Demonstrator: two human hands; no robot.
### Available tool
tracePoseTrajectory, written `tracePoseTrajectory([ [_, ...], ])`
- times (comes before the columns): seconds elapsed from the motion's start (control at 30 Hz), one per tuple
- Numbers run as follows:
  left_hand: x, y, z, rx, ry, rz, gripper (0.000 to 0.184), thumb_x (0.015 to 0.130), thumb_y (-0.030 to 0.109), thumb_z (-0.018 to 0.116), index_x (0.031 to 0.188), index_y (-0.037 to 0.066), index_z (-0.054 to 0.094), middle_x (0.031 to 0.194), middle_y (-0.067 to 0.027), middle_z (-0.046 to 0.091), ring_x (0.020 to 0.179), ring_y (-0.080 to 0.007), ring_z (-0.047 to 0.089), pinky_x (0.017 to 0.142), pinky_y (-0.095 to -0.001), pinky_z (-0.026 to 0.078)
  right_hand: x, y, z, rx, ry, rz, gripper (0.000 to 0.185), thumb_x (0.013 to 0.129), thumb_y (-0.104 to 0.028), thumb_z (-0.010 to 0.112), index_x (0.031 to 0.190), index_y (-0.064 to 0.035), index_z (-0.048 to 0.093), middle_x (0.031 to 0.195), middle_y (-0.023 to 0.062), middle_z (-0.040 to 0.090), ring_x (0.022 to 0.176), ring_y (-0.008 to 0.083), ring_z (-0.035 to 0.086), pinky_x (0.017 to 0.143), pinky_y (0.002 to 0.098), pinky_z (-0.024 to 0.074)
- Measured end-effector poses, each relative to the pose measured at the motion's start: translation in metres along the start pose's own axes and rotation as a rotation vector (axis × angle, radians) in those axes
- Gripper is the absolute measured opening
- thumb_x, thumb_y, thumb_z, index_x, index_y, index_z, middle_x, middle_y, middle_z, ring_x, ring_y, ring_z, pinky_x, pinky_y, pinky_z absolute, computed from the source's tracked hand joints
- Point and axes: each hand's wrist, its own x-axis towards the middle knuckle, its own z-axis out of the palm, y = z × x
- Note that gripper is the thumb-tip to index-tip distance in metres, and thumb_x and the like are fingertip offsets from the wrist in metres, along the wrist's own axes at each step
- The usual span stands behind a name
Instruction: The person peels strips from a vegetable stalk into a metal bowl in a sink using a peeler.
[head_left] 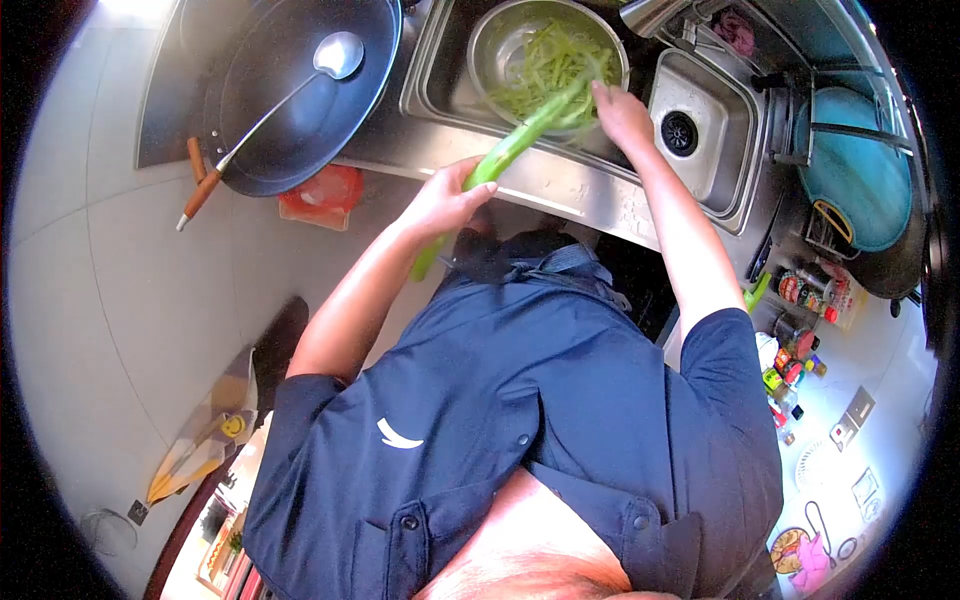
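A long green vegetable stalk [520,143] slants from near my waist up over a metal bowl [482,75]. My left hand [448,200] is closed around the middle of it, and the lower end hangs below my palm. Close to the stalk's upper end, my right hand [622,116] is closed, its fingers pinched; whatever they hold is blurred and too small to name. Pale green strips [550,65] lie heaped in the bowl, which sits in the larger sink basin.
To the left is a dark wok [290,130] with a ladle [338,56] resting in it. A small sink basin [700,170] with a black drain lies right of the bowl. A blue board [860,170] leans in a rack; several bottles [800,290] stand below. Another green stalk [757,292] shows beyond my right arm.
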Motion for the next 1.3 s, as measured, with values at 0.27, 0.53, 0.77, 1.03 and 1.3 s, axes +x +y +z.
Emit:
tracePoseTrajectory([
  [0.27, 0.013, -0.002, -0.008, -0.281, 0.013, 0.007, 0.051, 0.102, 0.034, 0.061, 0.145, 0.008, 0.053, 0.092, 0.0012, 0.060, 0.064, -0.0068, 0.052, 0.054, -0.0222, 0.044, -0.058, -0.042, 0.009, 0.347, -0.023, -0.203, 0.070, 0.101, -0.068, 0.037, 0.096, -0.0044, 0.066, 0.085, 0.0220, 0.070, 0.084, 0.0394, 0.070, 0.076, 0.0494, 0.0517],
  [0.53, 0.027, -0.011, -0.013, -0.392, -0.061, 0.152, 0.045, 0.100, 0.032, 0.064, 0.134, 0.003, 0.057, 0.099, -0.0028, 0.064, 0.069, -0.0095, 0.058, 0.059, -0.0241, 0.049, -0.104, -0.075, 0.004, 0.357, -0.011, -0.421, 0.057, 0.102, -0.058, 0.047, 0.100, -0.0042, 0.068, 0.089, 0.0253, 0.070, 0.089, 0.0448, 0.068, 0.077, 0.0518, 0.0521],
  [0.77, 0.030, -0.007, -0.013, -0.361, -0.107, 0.092, 0.030, 0.100, 0.028, 0.066, 0.115, 0.004, 0.058, 0.082, -0.0021, 0.060, 0.066, -0.0093, 0.057, 0.054, -0.0236, 0.046, -0.120, -0.086, 0.009, 0.214, -0.082, -0.507, 0.048, 0.100, -0.053, 0.054, 0.099, -0.0068, 0.068, 0.088, 0.0231, 0.071, 0.084, 0.0444, 0.069, 0.072, 0.0533, 0.0531],
  [1.03, 0.026, -0.003, -0.009, -0.262, -0.034, 0.068, 0.020, 0.099, 0.019, 0.066, 0.111, 0.004, 0.059, 0.069, -0.0017, 0.055, 0.054, -0.0093, 0.051, 0.049, -0.0242, 0.041, -0.124, -0.087, 0.013, 0.206, -0.140, -0.600, 0.042, 0.100, -0.049, 0.056, 0.095, -0.0094, 0.070, 0.081, 0.0212, 0.069, 0.079, 0.0447, 0.067, 0.068, 0.0524, 0.0522],
  [1.3, 0.016, -0.001, -0.007, -0.228, -0.107, 0.096, 0.055, 0.099, 0.020, 0.066, 0.149, 0.007, 0.046, 0.074, 0.0037, 0.050, 0.057, -0.0068, 0.048, 0.050, -0.0222, 0.041, -0.045, -0.051, 0.022, -0.010, -0.126, -0.211, 0.064, 0.103, -0.063, 0.035, 0.103, -0.0099, 0.070, 0.089, 0.0187, 0.073, 0.085, 0.0365, 0.072, 0.075, 0.0507, 0.0544],
])
